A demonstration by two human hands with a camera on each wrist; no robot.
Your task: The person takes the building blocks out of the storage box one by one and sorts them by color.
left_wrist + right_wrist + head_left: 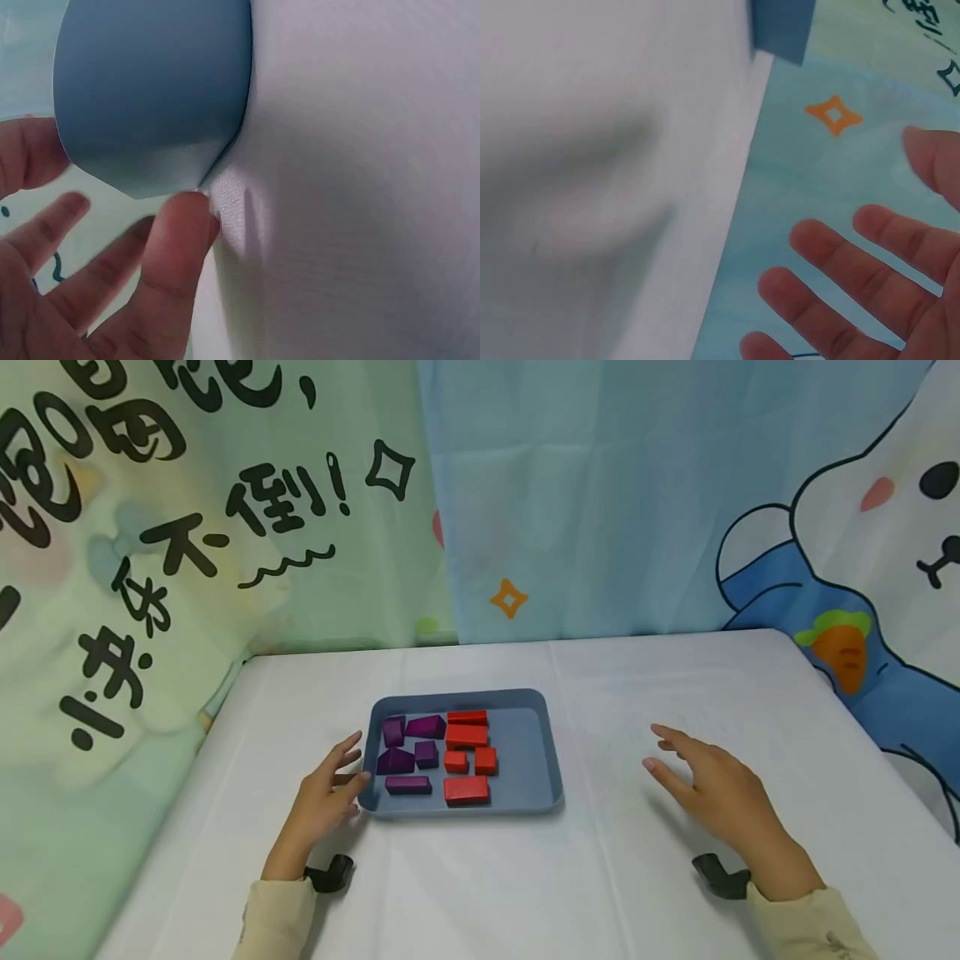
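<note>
A blue-grey tray [525,756] lies on the white table. Several purple blocks [408,785] of differing shapes fill its left part, and several red blocks [467,791] stand in a column to their right. At the tray's left side is my left hand [318,802], fingers spread and loosely bent. In the left wrist view its thumb [174,247] comes up to the tray's lower corner; whether it touches I cannot tell. Well to the right of the tray, my right hand [723,793] hovers above the cloth, holding nothing, its fingers [862,277] apart.
A white cloth [615,693] covers the table. Behind it hang a green curtain [360,602] with black lettering and a blue curtain [600,527] with a cartoon rabbit [855,577]. Each wrist carries a black camera mount [722,877].
</note>
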